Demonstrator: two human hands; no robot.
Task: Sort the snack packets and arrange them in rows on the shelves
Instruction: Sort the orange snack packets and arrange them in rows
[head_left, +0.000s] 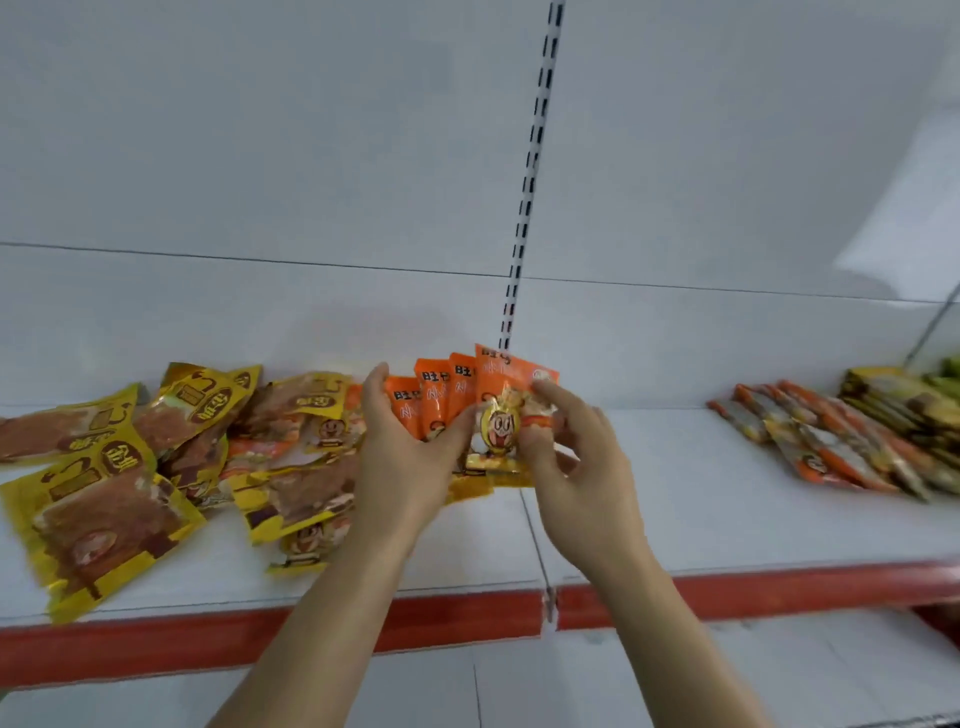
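Observation:
My left hand (402, 457) holds a fanned bunch of several orange snack packets (447, 387) upright above the white shelf (701, 499), thumb across their fronts. My right hand (571, 457) pinches the front orange packet with the cartoon face (501, 415) at its right edge, forefinger stretched along it. A loose heap of yellow packets (104, 499) with brown contents lies on the shelf to the left, mixed with a few orange ones (322, 431).
A tidy overlapping row of orange packets (826, 447) lies at the shelf's right end, with yellow packets (898, 395) behind it. The shelf has a red front lip (753, 592). A slotted upright (530, 171) runs up the white back panel. Another shelf (675, 675) lies below.

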